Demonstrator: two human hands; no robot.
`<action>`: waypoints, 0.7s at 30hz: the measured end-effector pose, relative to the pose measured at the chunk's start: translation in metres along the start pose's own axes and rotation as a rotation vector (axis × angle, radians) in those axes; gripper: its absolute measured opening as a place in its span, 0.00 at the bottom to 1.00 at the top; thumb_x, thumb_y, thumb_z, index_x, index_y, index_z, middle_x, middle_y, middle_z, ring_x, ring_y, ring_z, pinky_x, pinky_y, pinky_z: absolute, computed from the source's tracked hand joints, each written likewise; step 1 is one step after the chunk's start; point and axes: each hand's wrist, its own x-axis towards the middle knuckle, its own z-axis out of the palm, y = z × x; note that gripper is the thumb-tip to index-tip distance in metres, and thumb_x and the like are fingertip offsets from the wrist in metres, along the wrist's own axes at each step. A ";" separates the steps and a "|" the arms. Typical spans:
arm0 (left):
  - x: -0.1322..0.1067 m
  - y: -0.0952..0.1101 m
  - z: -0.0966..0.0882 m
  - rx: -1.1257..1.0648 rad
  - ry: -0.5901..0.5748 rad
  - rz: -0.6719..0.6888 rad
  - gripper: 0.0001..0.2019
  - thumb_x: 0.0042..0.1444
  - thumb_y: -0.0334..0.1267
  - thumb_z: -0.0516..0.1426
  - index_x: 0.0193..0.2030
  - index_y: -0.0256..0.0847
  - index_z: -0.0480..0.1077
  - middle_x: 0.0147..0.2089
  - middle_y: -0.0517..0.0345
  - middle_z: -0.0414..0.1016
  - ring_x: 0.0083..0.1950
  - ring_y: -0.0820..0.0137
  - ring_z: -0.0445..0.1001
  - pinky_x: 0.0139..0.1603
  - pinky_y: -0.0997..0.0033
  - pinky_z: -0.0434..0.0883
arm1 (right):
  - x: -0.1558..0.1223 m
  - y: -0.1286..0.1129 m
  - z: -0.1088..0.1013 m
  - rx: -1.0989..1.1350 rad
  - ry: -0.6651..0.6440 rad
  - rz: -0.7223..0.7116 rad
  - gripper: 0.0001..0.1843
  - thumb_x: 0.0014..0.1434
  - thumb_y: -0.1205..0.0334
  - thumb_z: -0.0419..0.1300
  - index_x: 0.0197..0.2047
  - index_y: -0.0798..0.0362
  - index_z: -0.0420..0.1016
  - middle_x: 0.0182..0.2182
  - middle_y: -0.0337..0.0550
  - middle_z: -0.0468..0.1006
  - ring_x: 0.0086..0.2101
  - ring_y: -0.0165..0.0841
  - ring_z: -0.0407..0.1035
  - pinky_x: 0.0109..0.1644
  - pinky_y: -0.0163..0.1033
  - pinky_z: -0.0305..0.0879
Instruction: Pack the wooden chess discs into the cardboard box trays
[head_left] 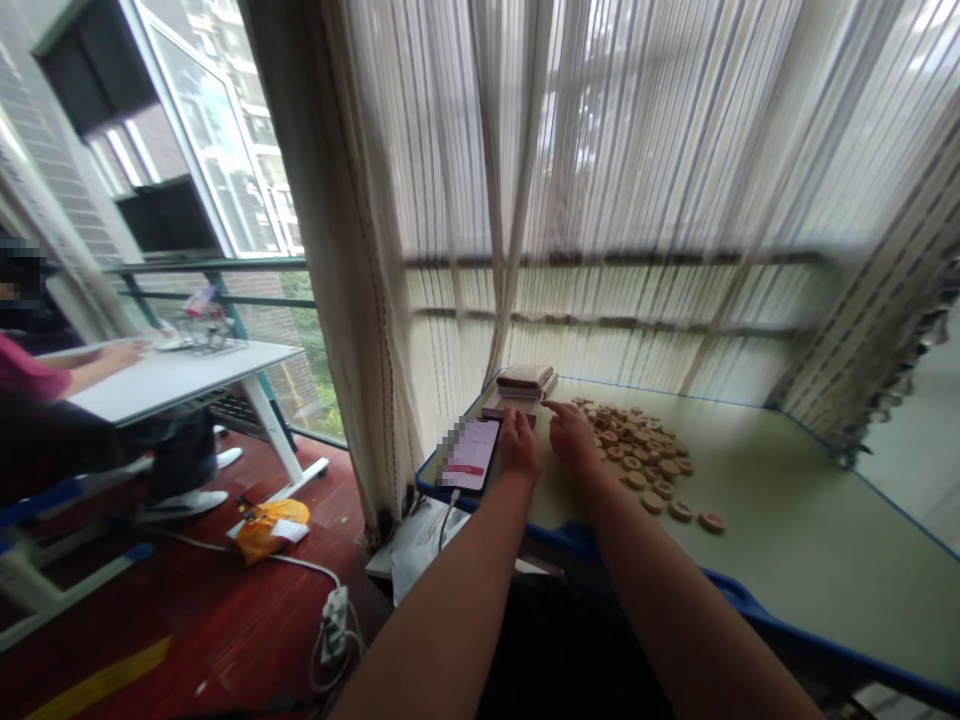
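Note:
My left hand (pixel 519 446) rests on the table beside a phone (pixel 470 455) with a lit screen and a cable plugged in; its fingers look curled, and I cannot make out anything in them. My right hand (pixel 571 435) hovers at the near edge of a scatter of several round wooden game pieces (pixel 640 455), with its index finger stretched out toward a flat wooden box (pixel 523 388) at the table's far left corner. Nothing shows in the right hand.
The table (pixel 810 520) is pale green with a blue rim. Striped curtains (pixel 600 200) hang behind it. On the floor lie a power strip (pixel 334 615), papers and an orange bag (pixel 270 525). A person in a red sleeve (pixel 30 375) sits at a white desk (pixel 180 370) on the left.

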 end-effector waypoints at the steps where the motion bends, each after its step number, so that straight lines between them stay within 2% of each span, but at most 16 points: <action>1: 0.000 -0.001 0.000 -0.016 -0.003 -0.018 0.24 0.60 0.46 0.39 0.55 0.32 0.61 0.61 0.43 0.58 0.63 0.66 0.54 0.62 0.68 0.53 | -0.001 0.001 0.003 0.011 -0.013 -0.020 0.23 0.52 0.72 0.45 0.48 0.53 0.72 0.44 0.48 0.73 0.42 0.34 0.67 0.48 0.36 0.61; 3: 0.000 0.000 -0.002 -0.045 -0.011 -0.052 0.26 0.60 0.48 0.38 0.56 0.32 0.60 0.61 0.43 0.58 0.63 0.66 0.54 0.62 0.67 0.52 | -0.001 0.002 0.008 0.046 -0.045 -0.030 0.23 0.53 0.71 0.46 0.50 0.53 0.70 0.46 0.49 0.71 0.45 0.34 0.66 0.51 0.36 0.59; 6: -0.001 0.002 -0.004 -0.091 -0.042 -0.069 0.28 0.60 0.52 0.38 0.57 0.33 0.59 0.63 0.44 0.54 0.65 0.65 0.50 0.64 0.66 0.49 | 0.002 0.006 0.013 0.121 -0.072 0.023 0.24 0.53 0.69 0.47 0.53 0.58 0.67 0.49 0.52 0.70 0.50 0.36 0.63 0.55 0.39 0.56; 8: -0.001 0.003 -0.004 -0.126 -0.068 -0.071 0.31 0.59 0.54 0.37 0.58 0.33 0.58 0.64 0.45 0.52 0.66 0.65 0.48 0.64 0.66 0.47 | 0.005 0.009 0.016 0.152 -0.088 0.060 0.23 0.54 0.68 0.47 0.52 0.59 0.68 0.48 0.52 0.71 0.50 0.36 0.63 0.56 0.40 0.56; 13: 0.000 0.002 -0.005 -0.179 -0.115 -0.102 0.34 0.57 0.58 0.35 0.58 0.34 0.58 0.65 0.46 0.51 0.66 0.65 0.45 0.65 0.66 0.47 | 0.006 0.013 0.018 0.187 -0.092 0.060 0.21 0.53 0.69 0.46 0.47 0.54 0.72 0.48 0.45 0.73 0.50 0.33 0.63 0.57 0.41 0.55; 17: 0.002 -0.002 -0.004 -0.202 -0.097 -0.121 0.37 0.55 0.61 0.34 0.59 0.33 0.56 0.65 0.46 0.49 0.66 0.65 0.46 0.64 0.65 0.48 | 0.003 0.005 0.018 0.233 -0.090 0.047 0.20 0.53 0.69 0.47 0.47 0.53 0.72 0.49 0.44 0.72 0.52 0.33 0.62 0.58 0.40 0.53; 21: 0.004 -0.004 -0.002 -0.219 -0.096 -0.135 0.38 0.55 0.61 0.33 0.59 0.32 0.56 0.64 0.44 0.51 0.65 0.65 0.50 0.63 0.66 0.52 | 0.001 -0.003 0.019 0.282 -0.104 0.080 0.18 0.53 0.68 0.50 0.46 0.54 0.73 0.46 0.47 0.74 0.49 0.36 0.65 0.56 0.42 0.56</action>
